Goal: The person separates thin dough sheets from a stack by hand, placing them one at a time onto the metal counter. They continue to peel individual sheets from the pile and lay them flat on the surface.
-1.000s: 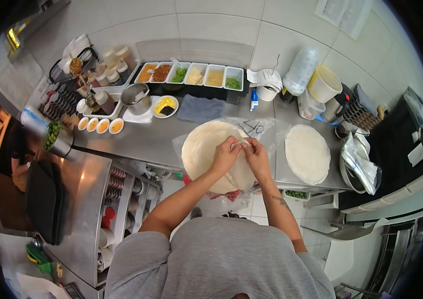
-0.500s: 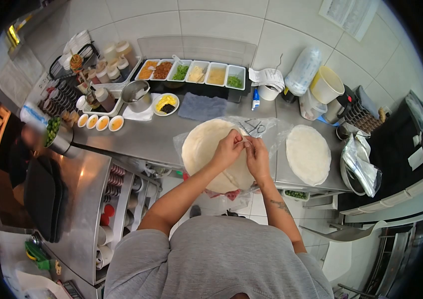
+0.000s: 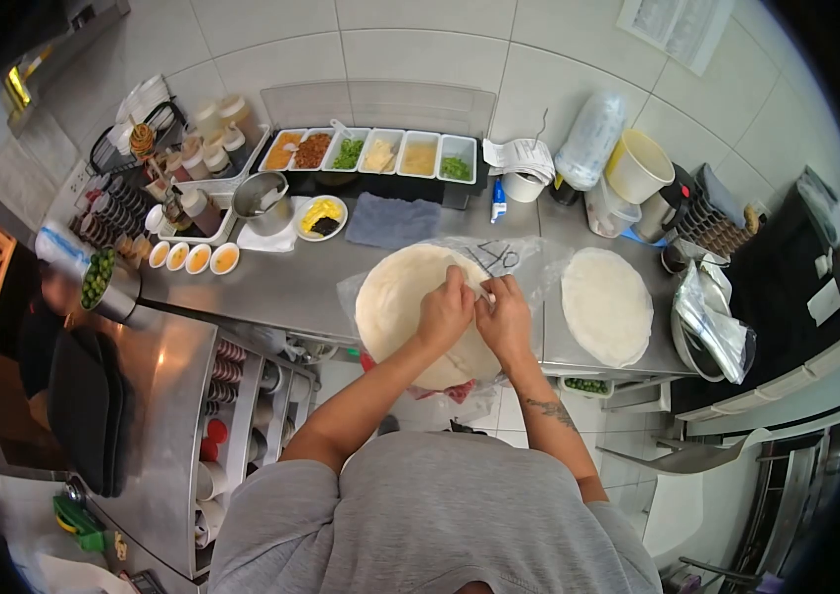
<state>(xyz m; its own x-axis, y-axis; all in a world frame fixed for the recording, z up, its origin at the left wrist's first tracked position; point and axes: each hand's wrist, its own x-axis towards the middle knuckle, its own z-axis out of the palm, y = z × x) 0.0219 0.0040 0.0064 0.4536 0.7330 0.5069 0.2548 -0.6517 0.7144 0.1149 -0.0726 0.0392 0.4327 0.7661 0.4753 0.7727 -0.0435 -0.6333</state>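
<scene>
A pale round dough sheet (image 3: pixel 395 297) lies on a clear plastic bag at the front edge of the counter, partly hidden by my hands. My left hand (image 3: pixel 447 309) is over the dough with its fingers pinched together at the bag's edge. Close beside it on the right, my right hand (image 3: pixel 504 319) is also closed, its fingertips pinching the thin plastic (image 3: pixel 529 257). Black marker writing shows on the bag just beyond my hands. To the right, a second pale dough round (image 3: pixel 606 307) lies flat on the steel counter.
Topping tubs (image 3: pixel 380 153) line the back of the counter. Nearer are a grey cloth (image 3: pixel 393 220), a plate of yellow and black food (image 3: pixel 321 218) and a steel pot (image 3: pixel 263 201). A foil-topped bowl (image 3: pixel 707 332) stands right. A person (image 3: pixel 55 297) is at the far left.
My hands have moved slightly apart, the left one a little to the left and down. The whole view has shifted slightly.
</scene>
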